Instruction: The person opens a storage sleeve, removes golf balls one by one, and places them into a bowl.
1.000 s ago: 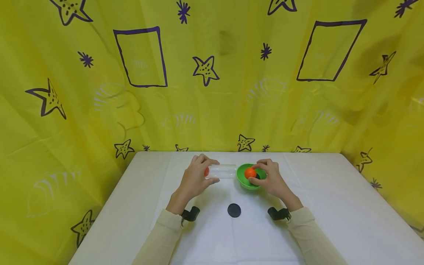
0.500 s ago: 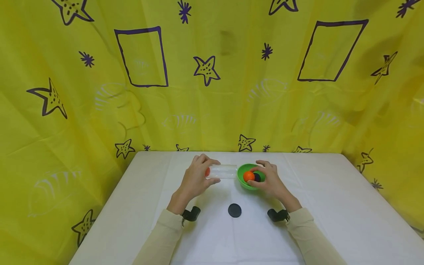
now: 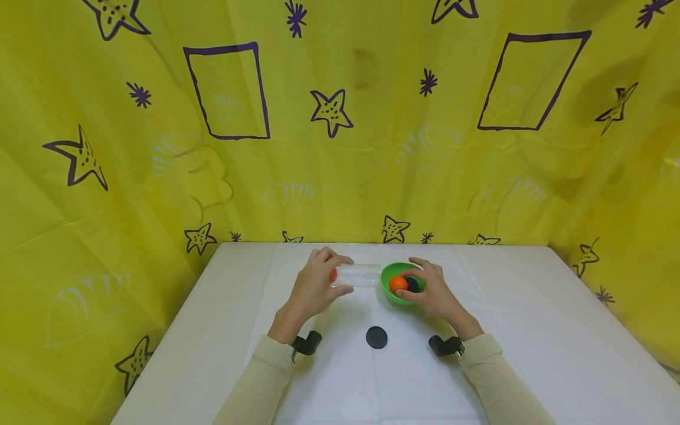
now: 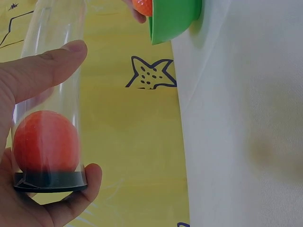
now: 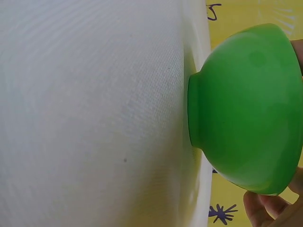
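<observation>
My left hand grips a clear tube that lies sideways in the head view. A red-orange ball sits inside against the tube's black end cap. The tube's other end reaches the rim of a green bowl. At the bowl, my right hand pinches an orange ball between thumb and index finger. A dark ball shows just behind it, partly covered by the fingers. In the right wrist view, the bowl hides what the fingers hold.
A flat black disc lies on the white-covered table, nearer to me than the bowl. Behind the table's far edge hangs a yellow curtain with dark stars. Each wrist wears a black camera.
The orange ball in my right hand has shifted slightly left and nearer to me, showing more of the dark ball. Over the last half second almost nothing moves. My left hand keeps its grip.
</observation>
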A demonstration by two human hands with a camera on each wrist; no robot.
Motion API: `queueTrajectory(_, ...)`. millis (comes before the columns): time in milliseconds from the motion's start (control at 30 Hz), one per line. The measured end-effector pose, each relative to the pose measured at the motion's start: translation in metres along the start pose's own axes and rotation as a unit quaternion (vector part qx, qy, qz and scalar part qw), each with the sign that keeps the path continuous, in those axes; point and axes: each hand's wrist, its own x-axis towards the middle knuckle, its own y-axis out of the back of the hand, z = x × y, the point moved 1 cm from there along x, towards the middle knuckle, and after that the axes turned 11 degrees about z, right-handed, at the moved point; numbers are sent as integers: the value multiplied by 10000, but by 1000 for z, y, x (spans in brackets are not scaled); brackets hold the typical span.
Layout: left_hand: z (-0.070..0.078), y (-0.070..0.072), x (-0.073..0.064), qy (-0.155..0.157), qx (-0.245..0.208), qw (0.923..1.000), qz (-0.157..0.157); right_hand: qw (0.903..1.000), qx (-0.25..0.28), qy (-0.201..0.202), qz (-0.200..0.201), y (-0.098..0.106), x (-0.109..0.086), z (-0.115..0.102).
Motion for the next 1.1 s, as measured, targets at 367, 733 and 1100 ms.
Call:
queueTrajectory(367,1,0,1,22,35,10000,31,9997,-64,-223,-107,2,1,-1)
queueTrajectory(733,1,-1,0,-13,81,10000,22,9997,111,48,207,17,3,-11)
queueTrajectory(1100,1,-3,0,-4,81,10000,-40,9977,568,322,171,32,5,-39)
